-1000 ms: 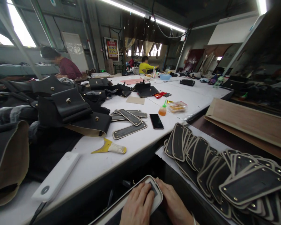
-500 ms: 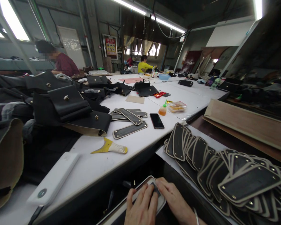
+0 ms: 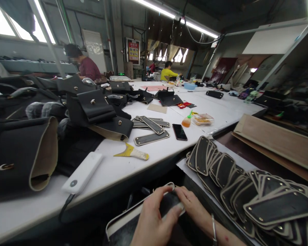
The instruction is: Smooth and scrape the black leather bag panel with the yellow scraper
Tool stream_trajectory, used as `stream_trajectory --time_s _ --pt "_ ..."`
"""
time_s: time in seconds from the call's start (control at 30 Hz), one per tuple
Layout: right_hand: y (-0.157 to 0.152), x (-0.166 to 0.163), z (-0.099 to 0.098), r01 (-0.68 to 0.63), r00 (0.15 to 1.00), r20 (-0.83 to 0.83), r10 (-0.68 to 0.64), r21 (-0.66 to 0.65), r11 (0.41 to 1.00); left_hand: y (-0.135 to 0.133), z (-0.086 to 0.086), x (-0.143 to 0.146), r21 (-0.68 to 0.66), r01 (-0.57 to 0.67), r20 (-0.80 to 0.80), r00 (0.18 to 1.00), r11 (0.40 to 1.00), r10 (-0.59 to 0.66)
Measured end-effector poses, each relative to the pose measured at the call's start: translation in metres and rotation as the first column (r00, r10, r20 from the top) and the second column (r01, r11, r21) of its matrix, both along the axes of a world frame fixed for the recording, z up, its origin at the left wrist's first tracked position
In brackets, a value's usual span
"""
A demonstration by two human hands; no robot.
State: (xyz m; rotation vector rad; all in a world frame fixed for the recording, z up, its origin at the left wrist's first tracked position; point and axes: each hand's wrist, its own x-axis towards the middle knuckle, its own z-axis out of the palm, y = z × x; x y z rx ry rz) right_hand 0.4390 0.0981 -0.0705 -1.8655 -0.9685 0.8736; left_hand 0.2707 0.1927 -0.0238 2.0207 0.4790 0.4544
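Note:
A black bag piece with a pale edge (image 3: 125,227) lies low in front of me, below the table edge. My left hand (image 3: 156,213) is curved over its upper end, thumb and fingers closed on it from either side. At the far right corner of this piece, my right hand (image 3: 191,205) grips the rim, its fingers bent; a bracelet circles that wrist. The fingers partly cover the corner between the hands. To the right is a heap of black rounded panels with pale borders and metal studs (image 3: 282,205), which neither hand touches.
On the white table (image 3: 113,174) are a white power bank (image 3: 83,171) with a cable, a yellow forked tool (image 3: 132,152), several studded strips (image 3: 152,137), a phone (image 3: 180,132) and a glue bottle (image 3: 187,120). Black bags (image 3: 17,157) crowd the left. Co-workers (image 3: 90,69) sit farther back.
My left hand has gone from lying flat with fingers stretched over the piece to a curved grip, thumb apart. My view has swung left, and more of the piece's dark face shows.

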Motion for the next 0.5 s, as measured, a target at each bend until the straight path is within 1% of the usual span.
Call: stream_trajectory --time_s 0.07,0.1,0.2,0.3,0.37,0.43,0.5 --pt "-0.001 0.002 0.003 -0.022 1.0 -0.018 0.022 -0.018 1.0 0.0 0.01 -0.008 -0.082 -0.142 0.019 0.989 0.986 0.144" --pt "-0.001 0.003 0.005 -0.039 0.999 -0.036 0.038 -0.031 0.999 0.0 0.014 -0.013 -0.111 -0.222 0.02 0.974 0.969 0.226" --pt "-0.002 0.007 0.014 -0.115 0.987 -0.119 0.106 -0.071 0.991 0.002 0.015 -0.038 -0.12 -0.449 0.016 0.891 0.886 0.453" --pt "0.0 0.01 0.026 -0.201 0.965 -0.187 0.184 -0.081 0.976 0.003 0.004 -0.07 -0.064 -0.599 0.04 0.798 0.798 0.602" --pt "0.001 0.012 0.035 -0.251 0.952 -0.202 0.23 -0.087 0.964 0.004 -0.007 -0.09 -0.076 -0.683 0.042 0.726 0.727 0.686" --pt "0.003 0.015 0.042 -0.303 0.94 -0.199 0.279 -0.104 0.947 0.006 -0.019 -0.107 -0.153 -0.733 -0.032 0.674 0.663 0.738" --pt "0.005 0.019 0.047 -0.361 0.919 -0.213 0.331 -0.118 0.925 0.009 -0.03 -0.118 -0.276 -0.736 -0.13 0.666 0.618 0.735"
